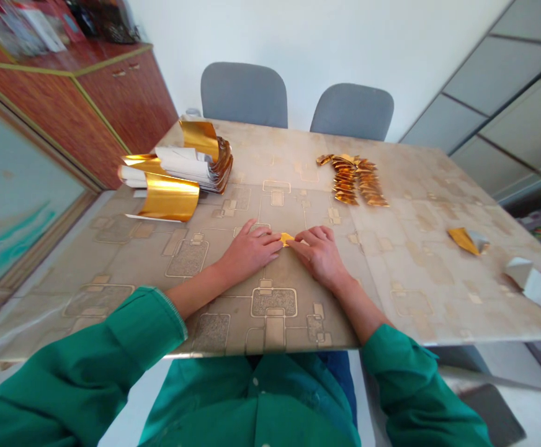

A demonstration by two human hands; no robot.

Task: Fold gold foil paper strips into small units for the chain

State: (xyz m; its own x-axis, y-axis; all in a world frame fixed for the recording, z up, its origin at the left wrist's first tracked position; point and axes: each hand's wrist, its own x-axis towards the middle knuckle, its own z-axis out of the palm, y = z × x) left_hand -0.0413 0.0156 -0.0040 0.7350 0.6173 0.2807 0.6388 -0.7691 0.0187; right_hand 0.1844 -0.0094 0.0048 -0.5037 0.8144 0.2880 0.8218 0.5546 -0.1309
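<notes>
A small folded piece of gold foil paper (286,239) lies on the patterned tablecloth between my two hands. My left hand (256,244) rests palm down, its fingertips pressing on the paper's left end. From the other side, the bent fingers of my right hand (317,253) hold the paper's right end, with the index finger stretched along it. Part of the paper is hidden under the fingertips. Beyond my left hand stands a stack of gold-and-white paper sheets (191,166), some curling up. Two rows of folded gold paper pieces (358,181) lie past my right hand.
A creased gold sheet (464,240) and a white-backed scrap (531,280) lie at the right of the table (405,248). Two grey chairs (244,93) stand at the far side against the wall. A reddish wooden cabinet (121,99) is at the back left.
</notes>
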